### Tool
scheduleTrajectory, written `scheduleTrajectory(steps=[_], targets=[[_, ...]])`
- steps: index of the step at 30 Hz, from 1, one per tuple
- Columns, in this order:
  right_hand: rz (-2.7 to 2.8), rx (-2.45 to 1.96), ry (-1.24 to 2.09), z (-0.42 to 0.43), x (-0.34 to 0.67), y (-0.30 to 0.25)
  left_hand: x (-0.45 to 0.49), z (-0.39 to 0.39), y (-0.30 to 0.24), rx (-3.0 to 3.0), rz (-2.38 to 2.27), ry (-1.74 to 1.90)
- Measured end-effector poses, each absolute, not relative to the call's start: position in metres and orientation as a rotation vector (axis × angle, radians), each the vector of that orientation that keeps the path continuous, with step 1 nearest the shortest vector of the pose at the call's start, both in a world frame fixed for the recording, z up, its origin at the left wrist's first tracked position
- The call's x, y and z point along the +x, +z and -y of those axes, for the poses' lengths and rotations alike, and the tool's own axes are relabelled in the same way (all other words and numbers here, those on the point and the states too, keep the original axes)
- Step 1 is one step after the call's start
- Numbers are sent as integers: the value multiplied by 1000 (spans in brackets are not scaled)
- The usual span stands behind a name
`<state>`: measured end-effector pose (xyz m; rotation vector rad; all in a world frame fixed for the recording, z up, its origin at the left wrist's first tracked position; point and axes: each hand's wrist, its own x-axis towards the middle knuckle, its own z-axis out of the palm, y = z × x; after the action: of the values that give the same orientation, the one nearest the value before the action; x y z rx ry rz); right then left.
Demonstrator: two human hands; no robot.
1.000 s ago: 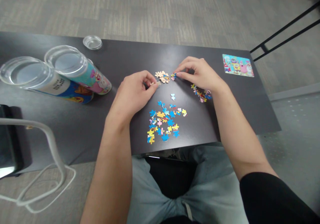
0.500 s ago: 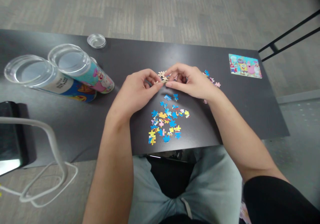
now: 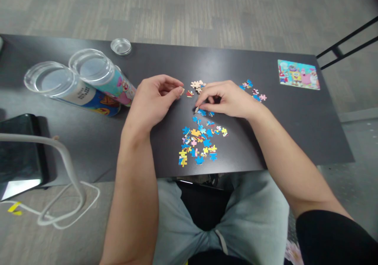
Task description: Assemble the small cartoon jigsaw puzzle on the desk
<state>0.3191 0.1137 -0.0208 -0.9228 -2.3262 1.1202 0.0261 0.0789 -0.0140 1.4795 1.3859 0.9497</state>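
Note:
My left hand point(image 3: 158, 97) pinches a small puzzle piece point(image 3: 182, 91) between thumb and fingertips. Another puzzle piece point(image 3: 196, 110) is held on edge by my right hand point(image 3: 223, 97), low over the blue pieces. Between the hands lies a red and yellow piece point(image 3: 189, 94). Several pale pieces, back side up point(image 3: 197, 85), sit just behind it, partly covered by my right fingers. Nearer to me spreads a loose group of blue, yellow and pink puzzle pieces point(image 3: 207, 143). More blue and pink pieces point(image 3: 259, 95) lie beyond my right wrist.
Two clear-topped printed canisters point(image 3: 103, 76) stand at the left, with a round clear lid point(image 3: 121, 46) behind them. A cartoon picture card point(image 3: 299, 75) lies at the far right of the dark table point(image 3: 307, 135). A black device point(image 3: 23, 151) and white cable point(image 3: 66, 166) occupy the near left.
My hands have moved apart from their meeting point. The right came toward me with a piece; the left drew leftward with another. The red and yellow piece now shows between them.

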Motion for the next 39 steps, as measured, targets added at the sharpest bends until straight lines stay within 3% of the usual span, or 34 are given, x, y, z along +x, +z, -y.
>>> scheduleTrajectory(steps=[29,39], targets=[[2511,-1052,742,-94,303,-13,24,-77,-12,1454,-1535,894],[2232,-1180,512,-112,328,-12,23,-70,0,1624,-1625,797]])
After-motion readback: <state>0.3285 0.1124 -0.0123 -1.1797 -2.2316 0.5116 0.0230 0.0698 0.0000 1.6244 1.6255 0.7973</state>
